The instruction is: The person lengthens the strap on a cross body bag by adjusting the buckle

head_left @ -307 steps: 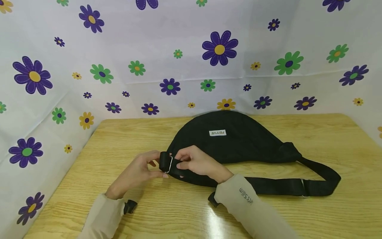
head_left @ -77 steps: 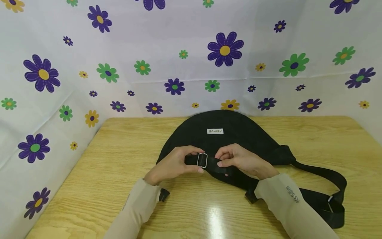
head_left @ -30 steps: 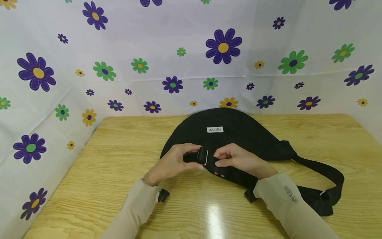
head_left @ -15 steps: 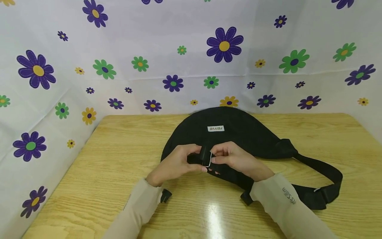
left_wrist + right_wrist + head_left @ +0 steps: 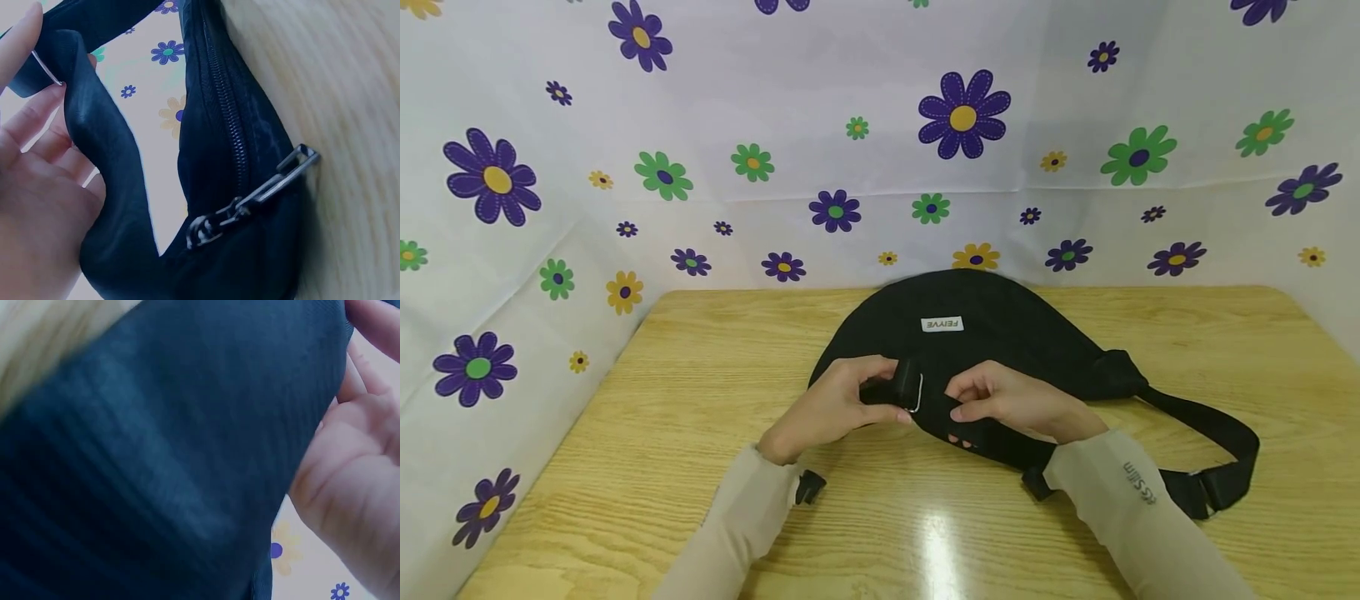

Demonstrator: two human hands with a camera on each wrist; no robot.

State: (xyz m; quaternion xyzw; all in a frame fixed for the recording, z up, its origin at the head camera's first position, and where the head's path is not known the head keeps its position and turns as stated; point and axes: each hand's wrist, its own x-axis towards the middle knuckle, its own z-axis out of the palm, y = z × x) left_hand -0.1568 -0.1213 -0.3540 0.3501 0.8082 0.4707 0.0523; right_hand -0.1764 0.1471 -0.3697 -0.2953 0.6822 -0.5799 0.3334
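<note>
- The strap point(image 5: 938, 410), joined to the black bag point(image 5: 1000, 333), is held up between our two hands, in front of the bag's near edge and toward the middle of the tabletop point(image 5: 715, 350).
- It already runs through a metal slider point(image 5: 921, 390), so we count the threading as done.
- A loop point(image 5: 906, 382) of webbing bulges upward at that slider instead of lying flat; we judge the length adjustment to be partway, with this slack left to draw through. How much remains we cannot tell.
- Our left hand point(image 5: 838, 400) has its grip pinched on the strap beside the slider, thumb below and fingers above.
- Our right hand point(image 5: 1015, 402) also has its grip pinched on the strap, on the other side of the slider and a little apart from it.
- The bag lies on the tabletop, its white label point(image 5: 942, 323) upside down to us; its zip point(image 5: 231, 131) looks meshed in the left wrist view.
- Farther right, the strap curves round to a second slider point(image 5: 1207, 493), which neither hand touches; whether it needs any work we cannot say.
- Beyond the tabletop hangs a flowered cloth point(image 5: 737, 83).
</note>
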